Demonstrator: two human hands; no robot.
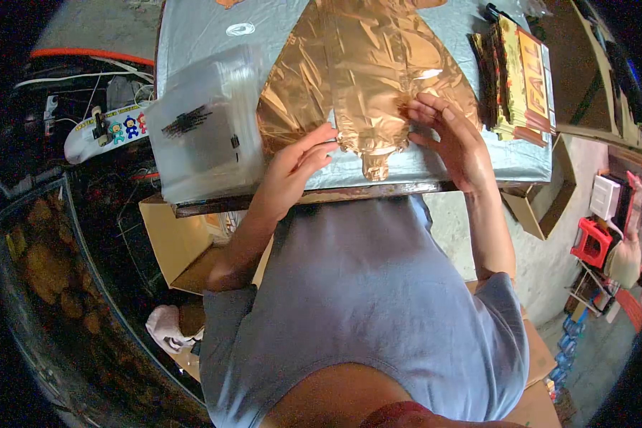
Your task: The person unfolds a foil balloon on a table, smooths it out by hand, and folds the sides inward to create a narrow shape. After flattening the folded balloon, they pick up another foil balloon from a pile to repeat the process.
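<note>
A copper-gold foil balloon [367,82] lies flat and wrinkled on the silvery-blue covered table [435,175]. Its short tab [375,166] points toward my body. My left hand [296,165] rests at the balloon's lower left edge, its fingers extended and slightly apart, gripping nothing. On the other side, my right hand [455,139] lies over the lower right part of the foil with fingers spread and a little bent. Left of the balloon is a stack of clear plastic bags [207,143] with dark printing.
A pile of printed packets [528,78] marked "FALL" sits at the table's right edge. Cardboard boxes stand below, one at the left [171,239] and one at the right [546,207]. A red plastic stool [590,242] is farther right.
</note>
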